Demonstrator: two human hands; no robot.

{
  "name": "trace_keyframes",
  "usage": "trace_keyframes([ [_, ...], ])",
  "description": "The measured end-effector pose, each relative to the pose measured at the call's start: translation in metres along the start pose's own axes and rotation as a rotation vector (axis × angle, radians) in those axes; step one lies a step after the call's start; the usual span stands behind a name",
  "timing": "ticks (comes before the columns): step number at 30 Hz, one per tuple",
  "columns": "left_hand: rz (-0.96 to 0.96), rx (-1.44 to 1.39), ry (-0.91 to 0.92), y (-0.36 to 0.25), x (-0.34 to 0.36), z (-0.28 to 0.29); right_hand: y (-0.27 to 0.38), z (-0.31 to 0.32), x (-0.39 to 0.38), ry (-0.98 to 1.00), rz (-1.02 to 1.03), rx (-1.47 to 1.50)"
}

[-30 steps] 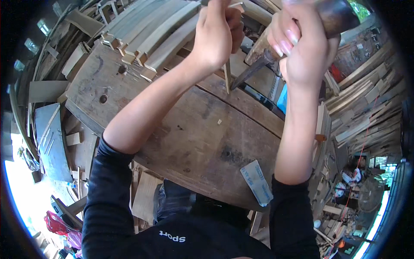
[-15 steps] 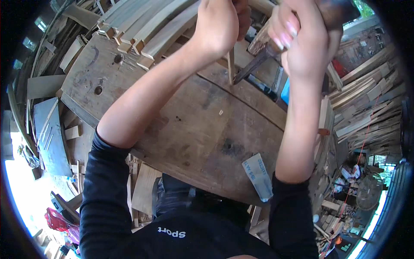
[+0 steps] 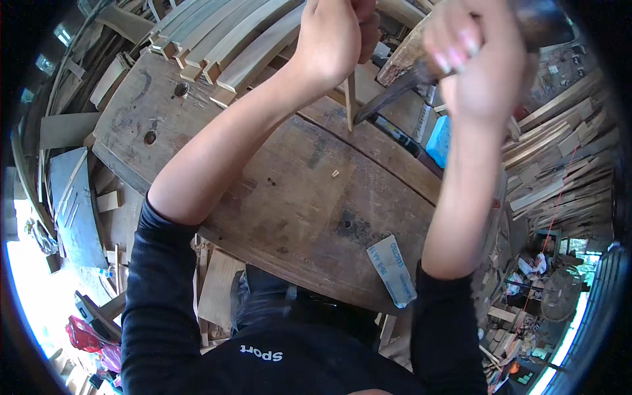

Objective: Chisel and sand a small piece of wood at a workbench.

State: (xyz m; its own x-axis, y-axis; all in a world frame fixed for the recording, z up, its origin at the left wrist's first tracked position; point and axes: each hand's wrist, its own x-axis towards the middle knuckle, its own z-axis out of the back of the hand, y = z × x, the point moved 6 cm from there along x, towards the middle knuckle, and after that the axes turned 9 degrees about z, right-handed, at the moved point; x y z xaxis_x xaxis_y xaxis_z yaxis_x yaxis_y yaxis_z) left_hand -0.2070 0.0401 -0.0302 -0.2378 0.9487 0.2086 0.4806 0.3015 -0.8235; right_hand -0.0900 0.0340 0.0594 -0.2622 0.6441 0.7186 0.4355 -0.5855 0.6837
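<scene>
My left hand (image 3: 334, 43) is closed around a thin wooden strip (image 3: 349, 105), its fingers partly cut off by the top edge. The strip stands nearly upright, its lower end at the workbench (image 3: 283, 184). My right hand (image 3: 484, 72), slightly blurred, is wrapped round the thick wooden handle (image 3: 541, 25) of a chisel-like tool. Its long dark blade (image 3: 390, 96) slants down to the left, the tip at the strip's lower end; whether they touch I cannot tell. A small wood chip (image 3: 336, 174) lies on the bench top.
Several curved wooden pieces (image 3: 253, 49) lie at the bench's far left. A blue object (image 3: 437, 141) and a dark tube-like item (image 3: 399, 133) sit beyond a groove. Near the front edge is a pale printed packet (image 3: 393, 270). Stacked planks (image 3: 559, 151) fill the right side.
My right hand has shifted slightly right, and the handle tilts with it. More of the blue object shows. My left hand and the strip have hardly moved.
</scene>
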Motion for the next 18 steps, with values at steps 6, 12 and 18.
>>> trace_keyframes([
  [6,0.077,-0.08,0.02,0.008,-0.001,0.002,0.012,-0.009,0.01,0.043,0.007,-0.022],
  [12,0.015,-0.05,0.05,-0.004,0.001,-0.011,0.056,0.003,0.039,0.138,0.152,-0.211],
  [18,0.109,-0.074,-0.007,0.005,0.0,-0.003,0.004,-0.01,0.003,0.072,-0.019,-0.001],
])
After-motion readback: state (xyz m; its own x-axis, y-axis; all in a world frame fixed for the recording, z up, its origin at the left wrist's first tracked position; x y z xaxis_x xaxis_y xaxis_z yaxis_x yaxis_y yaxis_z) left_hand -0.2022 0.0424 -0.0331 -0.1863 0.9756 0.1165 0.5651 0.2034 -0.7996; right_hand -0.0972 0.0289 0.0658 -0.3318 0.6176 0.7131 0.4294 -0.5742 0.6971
